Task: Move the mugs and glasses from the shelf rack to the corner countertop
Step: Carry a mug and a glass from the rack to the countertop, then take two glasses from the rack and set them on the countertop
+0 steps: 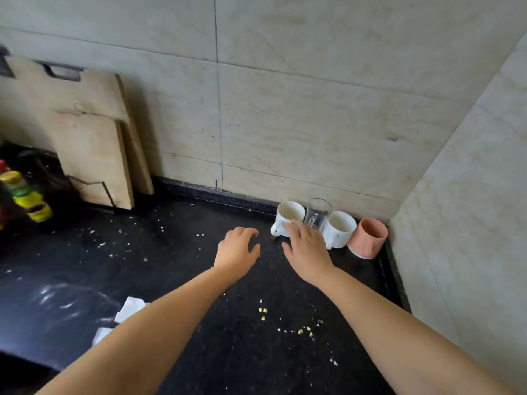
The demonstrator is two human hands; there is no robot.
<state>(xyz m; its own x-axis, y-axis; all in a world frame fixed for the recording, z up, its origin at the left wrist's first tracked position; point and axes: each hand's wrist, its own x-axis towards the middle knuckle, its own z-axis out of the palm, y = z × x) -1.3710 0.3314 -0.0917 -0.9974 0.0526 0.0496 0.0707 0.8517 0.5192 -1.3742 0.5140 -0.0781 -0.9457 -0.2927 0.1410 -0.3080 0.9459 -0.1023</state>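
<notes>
In the corner of the black countertop (199,280) stands a row of drinkware against the tiled wall: a white mug (289,215), a clear glass (318,212), a second white mug (340,228) and a pink mug (369,238). My right hand (306,248) hovers just in front of the left white mug and the glass, fingers spread, holding nothing; its fingertips overlap the mug's lower edge. My left hand (238,252) floats over bare counter to the left of the row, fingers curled loosely and empty. The shelf rack is out of sight.
Two wooden cutting boards (91,138) lean on the wall at the left. Spice jars with yellow lids (25,195) stand at the far left edge. Crumbs (299,330) dot the counter. Crumpled white paper (125,312) lies near my left forearm. The side wall (470,223) closes the right.
</notes>
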